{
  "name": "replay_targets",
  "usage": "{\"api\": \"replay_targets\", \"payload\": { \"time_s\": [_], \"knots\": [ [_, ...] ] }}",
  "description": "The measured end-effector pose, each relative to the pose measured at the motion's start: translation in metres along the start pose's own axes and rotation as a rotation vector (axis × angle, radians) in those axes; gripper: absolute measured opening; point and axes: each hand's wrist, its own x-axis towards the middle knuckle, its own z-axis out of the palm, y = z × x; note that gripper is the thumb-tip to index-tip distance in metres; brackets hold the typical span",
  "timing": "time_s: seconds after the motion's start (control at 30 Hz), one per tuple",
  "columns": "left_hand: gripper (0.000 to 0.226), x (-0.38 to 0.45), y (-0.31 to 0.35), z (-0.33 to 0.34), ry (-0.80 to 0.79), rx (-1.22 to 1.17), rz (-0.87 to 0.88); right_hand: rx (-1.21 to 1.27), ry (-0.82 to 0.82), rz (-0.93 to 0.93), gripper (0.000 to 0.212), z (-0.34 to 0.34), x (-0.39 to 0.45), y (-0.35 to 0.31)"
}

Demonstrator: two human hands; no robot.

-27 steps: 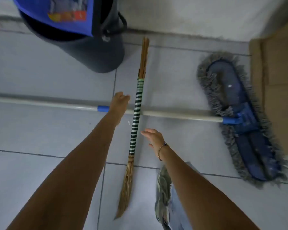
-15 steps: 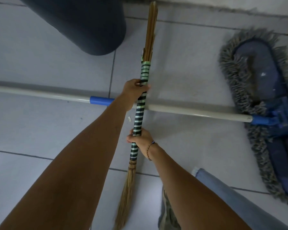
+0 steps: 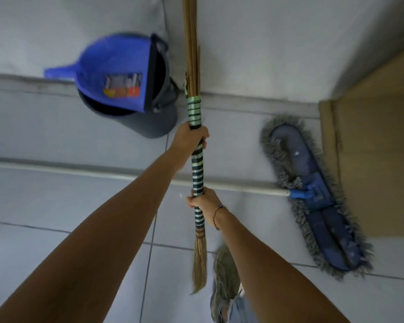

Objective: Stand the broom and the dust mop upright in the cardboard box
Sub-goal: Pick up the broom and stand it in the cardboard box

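broom (image 3: 197,173): a stick bundle with green-and-black striped wrap, held off the floor, running from the top edge down to a wispy tip near the shoe (image 3: 224,283)
left hand (image 3: 189,142): wrapped tight round the upper part of the wrap, just under the pale green band
right hand (image 3: 202,201): fist clamped on the wrap lower down, bead bracelet on the wrist
mop (image 3: 313,194): still flat on the tiles, blue head with grey fringe off to the right, its white pole stretching left across the floor and passing behind the broom and both arms
box (image 3: 378,145): cardboard at the right edge, its side touching or just beside the mop fringe; can't see the opening from here
bucket (image 3: 147,120): dark one by the wall, left of the broom and pretty close to it
dustpan (image 3: 117,73): blue, sitting in the bucket mouth, handle pointing left
in the way: the mop head lies right along the box's near side, between the broom and the box
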Motion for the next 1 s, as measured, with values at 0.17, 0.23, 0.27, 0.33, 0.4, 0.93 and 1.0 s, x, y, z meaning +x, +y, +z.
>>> {"api": "replay_targets", "payload": {
  "time_s": [0.17, 0.23, 0.27, 0.33, 0.4, 0.93, 1.0],
  "knots": [
    [0.024, -0.082, 0.128, 0.004, 0.002, -0.028, 0.169, -0.077, 0.046, -0.123, 0.034, -0.025, -0.099, -0.098],
    [0.025, -0.116, 0.168, 0.008, -0.006, -0.031, 0.224, -0.085, 0.081, -0.164, 0.033, -0.031, -0.135, -0.128],
    [0.026, -0.136, 0.187, 0.009, -0.016, -0.041, 0.25, -0.085, 0.101, -0.182, 0.034, -0.033, -0.156, -0.14],
    [0.028, -0.168, 0.218, 0.011, -0.033, -0.068, 0.292, -0.071, 0.142, -0.223, 0.035, -0.034, -0.189, -0.16],
    [0.029, -0.207, 0.246, 0.012, -0.036, -0.093, 0.314, -0.074, 0.179, -0.258, 0.036, -0.033, -0.23, -0.18],
    [0.034, -0.46, 0.345, 0.095, -0.435, -0.056, 0.577, -0.035, 0.548, -0.49, 0.006, -0.088, -0.517, -0.138],
    [0.035, -0.488, 0.349, 0.122, -0.503, -0.044, 0.603, -0.015, 0.592, -0.521, 0.022, -0.106, -0.546, -0.126]
  ]
}}
